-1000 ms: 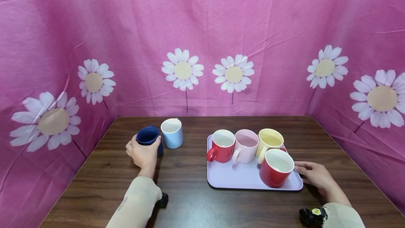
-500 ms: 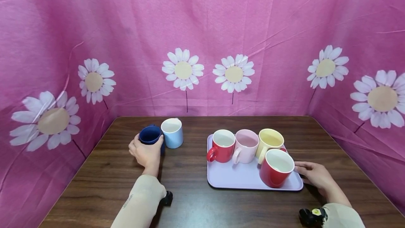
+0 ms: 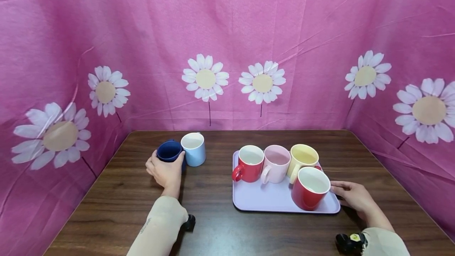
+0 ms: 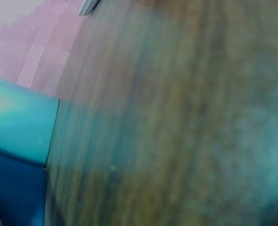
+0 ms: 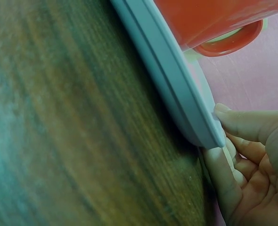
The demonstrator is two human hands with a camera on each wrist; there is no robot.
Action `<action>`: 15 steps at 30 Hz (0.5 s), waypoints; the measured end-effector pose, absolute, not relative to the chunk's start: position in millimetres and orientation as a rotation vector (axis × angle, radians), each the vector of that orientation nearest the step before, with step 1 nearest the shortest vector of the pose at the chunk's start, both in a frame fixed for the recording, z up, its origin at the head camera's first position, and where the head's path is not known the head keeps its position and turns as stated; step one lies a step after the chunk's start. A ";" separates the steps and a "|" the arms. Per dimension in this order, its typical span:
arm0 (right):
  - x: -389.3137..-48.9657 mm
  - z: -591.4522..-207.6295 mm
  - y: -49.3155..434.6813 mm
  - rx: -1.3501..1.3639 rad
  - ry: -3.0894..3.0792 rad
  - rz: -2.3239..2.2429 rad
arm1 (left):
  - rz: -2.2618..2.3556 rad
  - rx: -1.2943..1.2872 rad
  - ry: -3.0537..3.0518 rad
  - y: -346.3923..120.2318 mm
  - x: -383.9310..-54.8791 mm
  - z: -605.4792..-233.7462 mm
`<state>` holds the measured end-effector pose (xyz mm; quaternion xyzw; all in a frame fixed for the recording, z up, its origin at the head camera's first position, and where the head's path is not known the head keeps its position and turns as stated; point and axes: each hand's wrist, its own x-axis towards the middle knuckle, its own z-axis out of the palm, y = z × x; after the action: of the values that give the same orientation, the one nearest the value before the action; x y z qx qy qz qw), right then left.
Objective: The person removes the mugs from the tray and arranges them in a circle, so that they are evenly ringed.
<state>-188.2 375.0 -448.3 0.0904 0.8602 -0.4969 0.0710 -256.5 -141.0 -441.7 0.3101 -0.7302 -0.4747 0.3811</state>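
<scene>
Beside light-blue mug [image 3: 194,156], left hand [image 3: 165,174] curled round navy mug [image 3: 169,150]; right hand [image 3: 355,199] pinches lilac tray [image 3: 263,200] by edge.

Before me I have a dark brown wood-grain table [image 3: 220,228], and directly on it lies a lilac tray [image 3: 263,200] with rounded corners. Left of that tray, apart from it, I see a light blue mug [image 3: 195,156] and, farther out, a navy mug [image 3: 169,150], both upright.
</scene>
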 end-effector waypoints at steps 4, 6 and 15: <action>-188.0 -448.0 374.9 0.273 2.586 -1.493 | -1.246 0.777 -1.862 -139.3 -254.5 -439.7; -187.8 -448.2 374.8 0.268 2.582 -1.498 | -1.261 0.773 -1.843 -138.3 -253.3 -439.1; -188.2 -446.3 374.4 0.263 2.587 -1.481 | -1.347 0.776 -1.705 -125.6 -240.4 -440.4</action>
<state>-188.2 374.4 -446.3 0.0876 0.8621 -0.4935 0.0748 -240.4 -125.6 -440.4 0.3073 -0.6756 -0.5337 0.4053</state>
